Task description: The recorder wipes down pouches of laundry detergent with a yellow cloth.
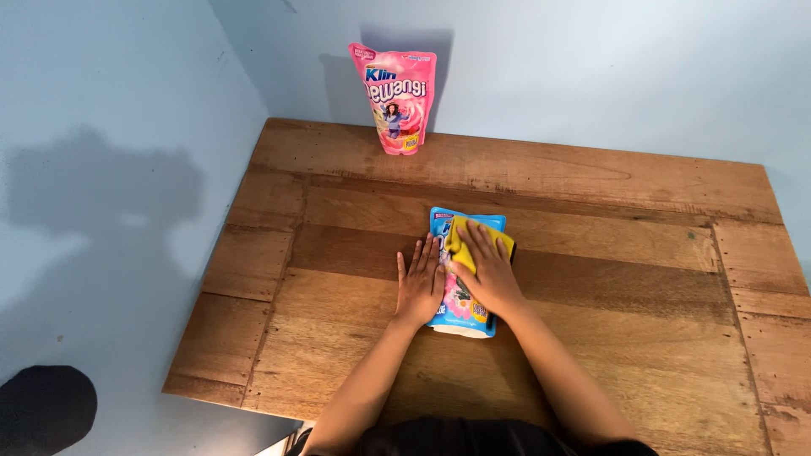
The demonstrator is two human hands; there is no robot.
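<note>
A blue refill pouch [460,308] lies flat near the middle of the wooden table [591,279]. My right hand [487,272] presses a yellow cloth [463,237] onto the pouch's upper part, fingers spread over the cloth. My left hand [420,283] lies flat with fingers together, resting on the table and against the pouch's left edge.
A pink refill pouch [395,97] stands upright at the table's far edge against the pale blue wall. The wall also runs along the table's left side. A dark object [42,409] sits on the floor at lower left.
</note>
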